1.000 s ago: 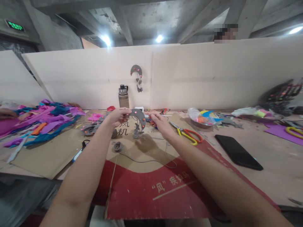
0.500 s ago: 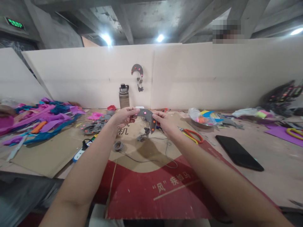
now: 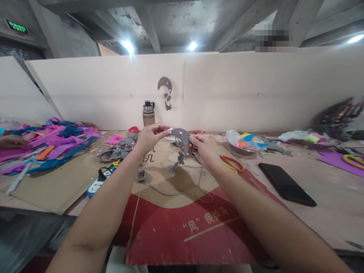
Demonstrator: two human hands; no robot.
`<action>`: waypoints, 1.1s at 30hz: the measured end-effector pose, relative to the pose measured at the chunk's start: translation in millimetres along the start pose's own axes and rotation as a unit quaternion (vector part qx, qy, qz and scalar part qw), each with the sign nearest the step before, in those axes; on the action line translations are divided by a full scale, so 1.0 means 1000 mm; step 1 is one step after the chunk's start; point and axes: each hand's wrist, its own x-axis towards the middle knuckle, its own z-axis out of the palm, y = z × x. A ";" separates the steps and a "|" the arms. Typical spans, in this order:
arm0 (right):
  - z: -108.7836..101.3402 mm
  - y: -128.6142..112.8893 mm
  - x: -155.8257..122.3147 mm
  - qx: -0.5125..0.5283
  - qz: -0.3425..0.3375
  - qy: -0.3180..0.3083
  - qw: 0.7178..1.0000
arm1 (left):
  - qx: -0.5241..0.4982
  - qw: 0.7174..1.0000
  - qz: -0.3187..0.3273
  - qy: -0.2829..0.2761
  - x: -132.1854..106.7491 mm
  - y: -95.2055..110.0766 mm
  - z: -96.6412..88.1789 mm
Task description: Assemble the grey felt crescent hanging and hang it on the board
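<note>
Between my two hands is a grey felt moon ornament [image 3: 185, 139], a crescent dotted with pink and orange balls. My left hand [image 3: 155, 135] pinches its left tip, and my right hand [image 3: 202, 148] grips its right side. Small grey felt pieces [image 3: 176, 163] dangle below it, just over the cardboard sheet [image 3: 170, 197]. A roll of grey cord [image 3: 141, 176] lies below my left hand, its loose end trailing right across the cardboard. A matching moon ornament [image 3: 165, 84] hangs on the white board ahead.
A bottle [image 3: 148, 114] stands by the board. Orange-handled scissors [image 3: 232, 163] and a black phone [image 3: 286, 184] lie at right, with a bowl [image 3: 244, 146] behind. Grey felt pieces [image 3: 116, 149] and coloured felt scraps [image 3: 61, 138] are at left, where another person's hand [image 3: 13, 141] rests.
Both hands have shifted slightly right with the moon ornament, the left one also rising a little. The hanging pieces swung along. At far left, the other person's hand moved further into view.
</note>
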 end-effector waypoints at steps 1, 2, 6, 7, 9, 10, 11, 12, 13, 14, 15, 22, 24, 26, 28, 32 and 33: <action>0.000 -0.001 0.000 0.004 0.003 0.001 1.000 | 0.013 1.000 0.005 -0.001 0.000 0.000 -0.001; -0.001 -0.001 -0.001 0.006 0.005 0.001 1.000 | 0.024 1.000 0.011 -0.001 0.000 0.000 -0.002; -0.002 -0.002 -0.002 0.005 0.001 -0.003 1.000 | 0.069 0.997 0.038 -0.005 0.001 -0.002 -0.005; -0.002 -0.001 -0.002 0.003 -0.001 -0.004 1.000 | 0.082 0.996 0.043 -0.006 0.001 -0.002 -0.005; -0.002 -0.001 -0.002 0.001 -0.003 -0.004 1.000 | 0.106 0.993 0.054 -0.007 0.001 -0.003 -0.004; -0.002 0.000 -0.002 -0.002 -0.003 -0.003 1.000 | 0.117 0.991 0.059 -0.006 0.001 -0.003 -0.003; -0.002 0.000 -0.002 -0.005 -0.002 -0.002 1.000 | 0.126 0.990 0.064 -0.004 0.000 -0.002 -0.003; -0.002 0.000 -0.002 -0.007 -0.001 -0.001 1.000 | 0.134 0.989 0.068 -0.002 0.000 -0.002 -0.002; -0.002 0.000 -0.002 -0.008 0.001 -0.001 1.000 | 0.142 0.987 0.072 -0.001 0.000 -0.003 -0.002; -0.002 -0.001 -0.002 -0.009 0.004 -0.001 1.000 | 0.149 0.986 0.076 0.001 0.000 -0.003 -0.002; -0.002 -0.001 -0.003 -0.007 0.007 0.001 1.000 | 0.156 0.984 0.080 0.003 0.000 -0.003 -0.002; 0.000 -0.006 -0.006 0.007 0.018 0.000 1.000 | 0.182 0.979 0.096 0.004 0.001 -0.005 -0.002; 0.000 -0.007 -0.006 0.010 0.019 0.000 1.000 | 0.168 0.981 0.094 0.000 0.000 -0.003 -0.002; -0.002 -0.009 -0.005 0.016 0.017 -0.002 1.000 | 0.138 0.987 0.083 -0.003 -0.001 0.000 -0.002; -0.003 -0.011 -0.005 0.028 0.014 -0.008 0.999 | 0.086 0.994 0.063 0.011 0.000 0.001 -0.004; -0.006 -0.014 -0.005 0.057 0.019 -0.041 0.997 | -0.063 0.997 -0.014 0.046 0.004 -0.007 -0.004; -0.006 -0.014 -0.005 0.064 0.022 -0.050 0.996 | -0.093 0.994 -0.037 0.038 0.005 -0.011 -0.003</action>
